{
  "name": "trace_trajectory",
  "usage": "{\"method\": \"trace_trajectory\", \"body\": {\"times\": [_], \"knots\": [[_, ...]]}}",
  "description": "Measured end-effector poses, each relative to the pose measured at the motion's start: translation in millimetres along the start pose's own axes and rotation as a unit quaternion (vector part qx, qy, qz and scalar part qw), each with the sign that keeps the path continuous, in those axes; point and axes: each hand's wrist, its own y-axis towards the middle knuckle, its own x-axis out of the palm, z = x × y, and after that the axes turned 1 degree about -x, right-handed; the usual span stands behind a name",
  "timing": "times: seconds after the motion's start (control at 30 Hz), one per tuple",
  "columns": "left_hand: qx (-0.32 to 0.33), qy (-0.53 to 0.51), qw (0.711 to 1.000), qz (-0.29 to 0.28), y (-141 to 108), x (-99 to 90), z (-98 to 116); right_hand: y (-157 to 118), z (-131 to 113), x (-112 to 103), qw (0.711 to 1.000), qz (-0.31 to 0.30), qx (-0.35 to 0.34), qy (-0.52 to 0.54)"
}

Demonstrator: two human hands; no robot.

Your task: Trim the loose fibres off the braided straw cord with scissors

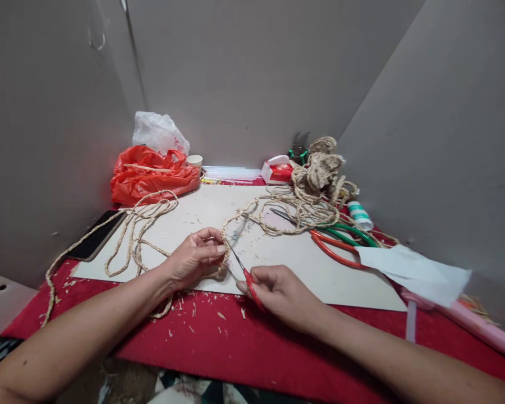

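My left hand (200,255) pinches a braided straw cord (227,230) near the front of a white board (202,210). In my right hand (278,292) are small scissors with red handles (249,278), their fingers closed round the loops. The thin blades point up and left and meet the cord beside my left fingertips. From there the cord runs up and right to a loose tangle (298,210). More of it lies in long loops (130,241) on the left of the board, trailing over the edge onto the red cloth (193,342).
A red plastic bag (151,178) and a paper cup (194,161) stand at the back left. A phone (96,235) lies left. Large scissors (336,252), a white roll (359,216), white paper (416,269) and a pink tool (475,322) are right. Straw scraps are scattered about.
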Motion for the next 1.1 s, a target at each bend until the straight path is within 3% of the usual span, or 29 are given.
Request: {"method": "trace_trajectory", "body": {"times": [0.37,0.83,1.1], "knots": [[-0.01,-0.005,1.0,0.009,-0.2,0.9,2.4,0.2,5.5,0.8,0.998,0.031,-0.048,-0.025],[-0.012,-0.02,1.0,-0.003,-1.3,0.1,1.8,1.1,6.3,1.4,0.998,0.012,-0.014,-0.066],[-0.001,-0.015,1.0,0.004,-2.2,-0.1,6.1,1.0,1.6,-1.0,1.0,0.001,0.015,0.002]]}}
